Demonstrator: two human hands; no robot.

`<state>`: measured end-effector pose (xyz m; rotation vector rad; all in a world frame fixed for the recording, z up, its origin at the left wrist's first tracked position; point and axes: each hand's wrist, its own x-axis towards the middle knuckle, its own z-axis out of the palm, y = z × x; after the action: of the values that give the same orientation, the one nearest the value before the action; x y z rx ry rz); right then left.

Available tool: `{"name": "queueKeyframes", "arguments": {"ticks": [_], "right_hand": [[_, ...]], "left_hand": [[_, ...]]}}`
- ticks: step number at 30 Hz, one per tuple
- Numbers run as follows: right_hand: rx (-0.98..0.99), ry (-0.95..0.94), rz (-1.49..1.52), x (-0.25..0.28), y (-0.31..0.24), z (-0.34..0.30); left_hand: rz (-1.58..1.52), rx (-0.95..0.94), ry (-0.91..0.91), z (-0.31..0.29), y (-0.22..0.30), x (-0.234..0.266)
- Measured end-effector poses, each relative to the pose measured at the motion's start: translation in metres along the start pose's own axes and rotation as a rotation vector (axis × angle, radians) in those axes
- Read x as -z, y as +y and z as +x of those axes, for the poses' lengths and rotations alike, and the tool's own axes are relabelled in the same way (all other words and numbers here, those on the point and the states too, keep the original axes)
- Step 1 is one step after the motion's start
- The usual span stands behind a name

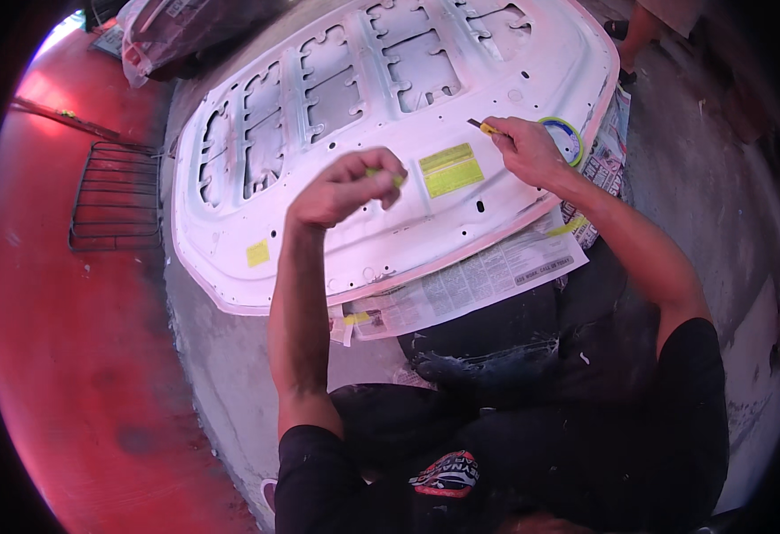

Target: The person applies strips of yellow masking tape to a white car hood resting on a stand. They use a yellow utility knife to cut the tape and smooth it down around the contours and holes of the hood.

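My right hand (528, 153) grips a yellow utility knife (488, 129) with its dark blade pointing left, above a white car hood (363, 240) lying with its ribbed inner side up. My left hand (345, 187) is closed on a small crumpled piece of yellow-green masking tape (395, 178), raised over the hood. Between my hands, a rectangle of yellow-green tape (450, 169) covers part of the hood, and a smaller tape patch (257, 254) sits near its left edge. Just beyond my right hand is a tape roll (577, 147) with a blue core.
Newspaper sheets (488, 276) stick out from under the hood's near and right edges. A black wire rack (114, 196) stands against the red surface at left. Another person's leg (644, 40) shows at the far right, and a plastic-wrapped object (172, 36) at the far left.
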<state>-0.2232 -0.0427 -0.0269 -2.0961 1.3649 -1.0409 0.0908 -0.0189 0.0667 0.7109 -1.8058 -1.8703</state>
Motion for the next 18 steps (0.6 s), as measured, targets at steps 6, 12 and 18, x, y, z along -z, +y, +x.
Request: {"name": "queueKeyframes", "arguments": {"ticks": [6,12,18], "right_hand": [[-0.124,0.186,0.059,0.002,0.005,0.014],[-0.291,0.243,-0.018,0.050,0.019,0.024],[-0.386,-0.128,0.007,0.104,0.036,0.008]], "left_hand": [[-0.209,-0.598,0.888,-0.040,0.071,0.031],[-0.165,-0.890,0.774,-0.079,0.103,0.041],[-0.118,-1.133,0.947,-0.107,0.140,0.022]]}}
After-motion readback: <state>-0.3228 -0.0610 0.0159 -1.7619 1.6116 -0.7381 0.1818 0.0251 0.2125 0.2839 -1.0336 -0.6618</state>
